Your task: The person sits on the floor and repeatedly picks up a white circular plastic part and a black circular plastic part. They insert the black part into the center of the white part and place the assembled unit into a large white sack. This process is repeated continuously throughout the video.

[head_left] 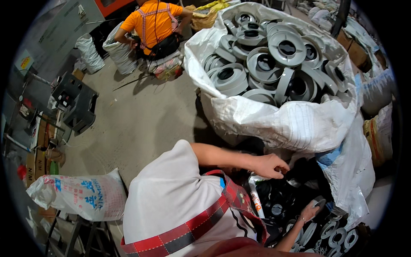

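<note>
My left hand [272, 166] hangs over an open bag of black round parts [277, 209]. Its fingers are curled together, and whatever they may hold is hidden or too small to name. Lower and further right, my right hand [310, 210] grips a grey round plastic part [318, 201] by its edge. Several grey plastic rings [338, 236] lie below that hand, at the lower right. A huge white woven sack [295, 122] stands beyond both hands, heaped with grey flanged plastic discs [287, 48], many with black centres.
Far left of the sack, a person in an orange shirt [155, 25] sits beside white sacks [122, 49]. A dark plastic stool [77, 103] stands on the floor at left. Nearer lies a filled white printed bag [85, 195] above a dark metal frame [77, 233].
</note>
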{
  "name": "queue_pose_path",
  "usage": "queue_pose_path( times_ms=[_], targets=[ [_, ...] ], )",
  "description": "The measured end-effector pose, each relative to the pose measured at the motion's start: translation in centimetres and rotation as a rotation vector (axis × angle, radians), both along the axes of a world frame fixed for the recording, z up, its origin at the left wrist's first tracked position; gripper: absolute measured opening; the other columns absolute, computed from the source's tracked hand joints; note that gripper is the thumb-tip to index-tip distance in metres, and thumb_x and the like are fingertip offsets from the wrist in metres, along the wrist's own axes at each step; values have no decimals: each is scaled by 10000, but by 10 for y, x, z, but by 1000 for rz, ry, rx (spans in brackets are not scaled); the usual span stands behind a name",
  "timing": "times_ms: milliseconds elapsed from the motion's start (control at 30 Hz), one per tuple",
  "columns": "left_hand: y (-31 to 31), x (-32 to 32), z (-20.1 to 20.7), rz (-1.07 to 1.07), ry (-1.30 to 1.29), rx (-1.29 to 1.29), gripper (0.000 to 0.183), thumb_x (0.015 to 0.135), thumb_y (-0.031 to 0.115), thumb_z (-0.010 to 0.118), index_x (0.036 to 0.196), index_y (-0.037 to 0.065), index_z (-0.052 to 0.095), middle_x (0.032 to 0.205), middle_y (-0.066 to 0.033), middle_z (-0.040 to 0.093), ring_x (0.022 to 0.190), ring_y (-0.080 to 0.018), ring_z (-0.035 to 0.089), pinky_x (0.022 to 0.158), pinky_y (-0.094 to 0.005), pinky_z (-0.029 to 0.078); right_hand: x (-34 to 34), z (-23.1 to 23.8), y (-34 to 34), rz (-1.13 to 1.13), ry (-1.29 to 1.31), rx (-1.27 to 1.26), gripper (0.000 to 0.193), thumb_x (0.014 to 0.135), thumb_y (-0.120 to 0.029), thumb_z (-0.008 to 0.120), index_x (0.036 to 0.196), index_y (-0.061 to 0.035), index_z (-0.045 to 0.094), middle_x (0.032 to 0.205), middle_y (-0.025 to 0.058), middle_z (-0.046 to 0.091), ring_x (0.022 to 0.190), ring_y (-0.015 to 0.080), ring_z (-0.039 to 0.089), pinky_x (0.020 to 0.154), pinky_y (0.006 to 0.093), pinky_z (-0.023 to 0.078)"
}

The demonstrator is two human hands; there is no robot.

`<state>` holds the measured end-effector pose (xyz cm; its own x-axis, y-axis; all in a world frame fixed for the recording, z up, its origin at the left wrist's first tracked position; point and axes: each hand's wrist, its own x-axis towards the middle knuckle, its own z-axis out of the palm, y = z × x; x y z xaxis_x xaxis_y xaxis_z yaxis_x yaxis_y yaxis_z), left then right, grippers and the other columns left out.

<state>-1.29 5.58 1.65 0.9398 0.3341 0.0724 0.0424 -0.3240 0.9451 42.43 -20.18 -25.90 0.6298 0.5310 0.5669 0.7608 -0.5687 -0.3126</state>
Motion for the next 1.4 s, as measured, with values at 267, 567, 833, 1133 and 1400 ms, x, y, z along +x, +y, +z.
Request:
queue_pose_path(
  times_ms=[267,567,833,1133,1400],
  targets=[
    [-48,12,-56,-83,15,-1341,368,855,217,618,1087,-62,557,939,-145,655,824,-184,658,744,-317,544,-258,217,54,408,1936,630,482,914,-478,376,985,-49,584,709,98,613,565,207,555,538,305,481],
    [-19,-29,-71,202,-116,-1166,246,854,200,623,1013,16,586,785,-47,597,654,-136,551,624,-281,465,-225,93,29,177,487,-1230,860,618,-459,785,1300,-72,432,1357,259,341,1123,392,502,963,381,436],
    [-36,-22,-78,338,-187,-945,223,820,252,659,883,42,617,768,-16,596,651,-102,515,602,-256,428,-187,99,17,7,562,-485,452,650,-354,782,818,42,643,707,143,627,619,280,598,657,361,516],
    [-56,-7,-67,209,-143,-1099,343,814,230,648,1053,-8,582,952,-60,590,841,-150,534,738,-284,447,-305,213,69,481,800,8,440,686,-159,760,1045,21,581,973,148,620,866,170,585,762,279,468],
    [-41,-36,-30,181,-26,-306,386,815,304,662,1008,-23,592,791,-48,608,721,-126,519,680,-288,450,-323,250,91,695,366,-193,774,566,-83,732,1255,-17,386,1198,202,464,1084,353,481,918,409,414]
  ],
)
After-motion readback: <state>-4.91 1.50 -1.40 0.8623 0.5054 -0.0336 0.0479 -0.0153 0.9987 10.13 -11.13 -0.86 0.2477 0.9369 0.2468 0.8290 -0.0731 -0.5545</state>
